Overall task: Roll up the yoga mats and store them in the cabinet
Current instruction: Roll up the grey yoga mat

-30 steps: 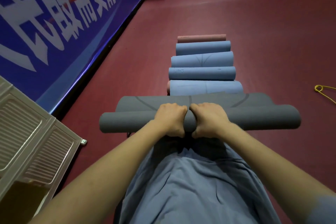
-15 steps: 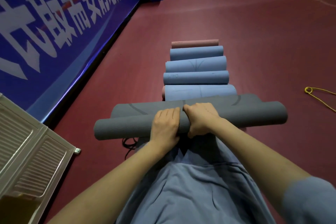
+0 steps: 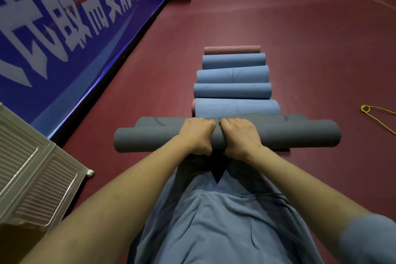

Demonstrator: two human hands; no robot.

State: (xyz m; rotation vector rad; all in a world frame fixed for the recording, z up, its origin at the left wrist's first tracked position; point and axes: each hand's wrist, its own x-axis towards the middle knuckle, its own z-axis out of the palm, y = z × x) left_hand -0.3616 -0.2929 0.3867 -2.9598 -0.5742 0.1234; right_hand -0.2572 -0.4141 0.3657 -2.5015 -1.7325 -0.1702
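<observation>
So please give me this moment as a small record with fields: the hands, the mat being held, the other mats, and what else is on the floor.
left hand: left hand grips the grey rolled mat near its middle
right hand: right hand grips the same roll, beside the left
second grey mat: second grey mat lies just behind the held roll
blue rolled mats: four, in a row beyond
pink rolled mat: pink rolled mat, farthest in the row
cabinet: metal cabinet, lower left
floor: yellow cord at right
wall: blue banner at left
</observation>
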